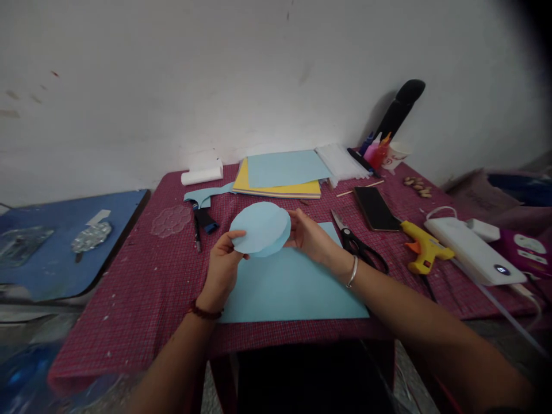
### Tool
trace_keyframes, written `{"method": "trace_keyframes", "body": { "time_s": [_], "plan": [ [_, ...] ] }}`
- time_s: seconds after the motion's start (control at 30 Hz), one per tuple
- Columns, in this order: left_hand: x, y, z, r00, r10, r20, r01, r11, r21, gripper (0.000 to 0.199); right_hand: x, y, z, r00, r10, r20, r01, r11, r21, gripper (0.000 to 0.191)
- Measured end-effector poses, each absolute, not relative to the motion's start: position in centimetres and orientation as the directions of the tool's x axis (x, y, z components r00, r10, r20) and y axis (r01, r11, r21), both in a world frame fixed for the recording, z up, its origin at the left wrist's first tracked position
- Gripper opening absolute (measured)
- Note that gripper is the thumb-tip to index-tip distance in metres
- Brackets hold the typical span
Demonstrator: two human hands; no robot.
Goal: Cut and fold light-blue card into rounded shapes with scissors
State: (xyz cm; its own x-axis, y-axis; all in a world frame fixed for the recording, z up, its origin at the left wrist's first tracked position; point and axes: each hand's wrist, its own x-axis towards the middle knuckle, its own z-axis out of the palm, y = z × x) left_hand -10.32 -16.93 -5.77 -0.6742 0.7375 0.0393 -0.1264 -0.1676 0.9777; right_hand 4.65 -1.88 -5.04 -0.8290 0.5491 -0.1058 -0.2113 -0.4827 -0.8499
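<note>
Two light blue paper circles (261,227), one lying over the other and slightly offset, are held up above the table. My left hand (225,261) pinches their left edge, thumb on top. At their right edge, my right hand (308,234) grips with its fingers partly hidden behind the paper. Below both hands lies a light blue paper sheet (293,290), flat on the red checked cloth. Black-handled scissors (356,241) rest just right of my right hand, blades partly spread. A blue paper offcut (209,194) with a curved edge lies beyond my left hand.
At the back sits a stack of coloured paper (280,172) beside clear glue sticks (340,163). On the right are a phone (376,208), a yellow glue gun (425,247) and a white power bank (474,250) with cables. A pen (197,233) lies left, near a lacy plastic piece (171,221).
</note>
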Motion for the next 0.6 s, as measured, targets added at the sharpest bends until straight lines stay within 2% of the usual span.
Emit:
{"method": "trace_keyframes", "body": {
  "time_s": [0.07, 0.17, 0.4, 0.5, 0.6],
  "plan": [
    [-10.3, -16.9, -5.7, -0.689, 0.724, 0.026, -0.135, -0.164, 0.977, 0.029, 4.7, -1.9, -5.0, -0.872, 0.474, -0.117, -0.158, -0.501, -0.851, 0.040],
    [-9.9, -16.9, -5.4, -0.701, 0.713, -0.003, -0.164, -0.157, 0.974, 0.019, 4.7, -2.2, -5.3, -0.851, 0.506, -0.138, -0.126, -0.452, -0.883, 0.032],
    [-10.3, -17.0, -5.4, -0.744, 0.665, -0.061, -0.152, -0.080, 0.985, 0.027, 4.4, -1.9, -5.8, -0.806, 0.559, -0.194, 0.020, -0.302, -0.953, 0.020],
    [-11.2, -16.9, -5.7, -0.805, 0.591, -0.053, -0.115, -0.068, 0.991, 0.025, 4.7, -1.1, -6.0, -0.792, 0.581, -0.188, 0.139, -0.128, -0.982, 0.040],
    [-12.2, -16.6, -6.0, -0.853, 0.520, -0.046, -0.119, -0.108, 0.987, 0.045, 5.1, -0.4, -6.1, -0.805, 0.559, -0.202, 0.295, 0.081, -0.952, 0.060]
  ]
}}
